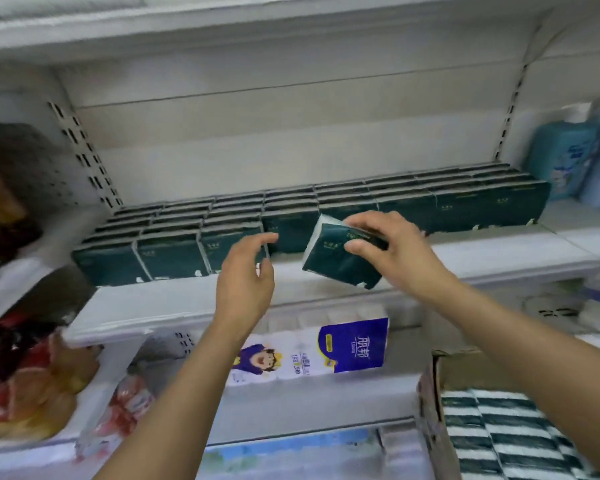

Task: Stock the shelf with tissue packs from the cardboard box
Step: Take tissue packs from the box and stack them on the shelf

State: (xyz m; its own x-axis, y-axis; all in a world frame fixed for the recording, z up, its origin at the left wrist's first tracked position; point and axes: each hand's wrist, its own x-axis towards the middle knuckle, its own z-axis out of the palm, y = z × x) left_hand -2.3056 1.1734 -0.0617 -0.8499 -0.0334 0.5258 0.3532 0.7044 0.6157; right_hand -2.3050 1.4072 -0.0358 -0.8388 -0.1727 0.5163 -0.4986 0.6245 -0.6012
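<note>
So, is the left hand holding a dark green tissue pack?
No, the left hand is empty, fingers relaxed; only the right hand grips a dark green tissue pack.

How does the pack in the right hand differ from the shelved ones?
The held pack is tilted, pinched by the right hand; the shelved packs stand upright. The held pack is alone before the row; the shelved packs touch in rows. Both are dark green.

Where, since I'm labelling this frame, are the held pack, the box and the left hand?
held pack (336, 261), head view, green front face.
box (471, 372), head view, inner cardboard wall.
left hand (246, 285), head view, back of hand.
</note>
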